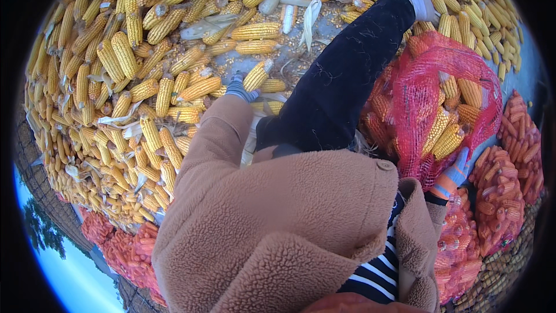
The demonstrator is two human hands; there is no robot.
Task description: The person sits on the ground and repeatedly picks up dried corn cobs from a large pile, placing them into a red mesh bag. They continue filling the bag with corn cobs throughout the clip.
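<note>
Both my hands wear striped knit gloves. My left hand [239,88] reaches down to the corn pile at the middle, fingers apart, at the lower end of a yellow ear of corn [258,75]. A grip on that ear does not show. At the right, my right hand [452,176], in a grey and orange glove, is closed on the side of a red mesh bag [414,133]; the mesh partly hides the grip. The bag's mouth gapes, with several ears of corn [446,139] inside.
Husked corn [116,52] is heaped over the left and far side. Loose kernels and husks lie on the grey floor [284,55]. My dark-trousered leg [341,69] stretches between pile and bag. Filled red mesh bags [497,197] stand at the right, others [124,249] at lower left.
</note>
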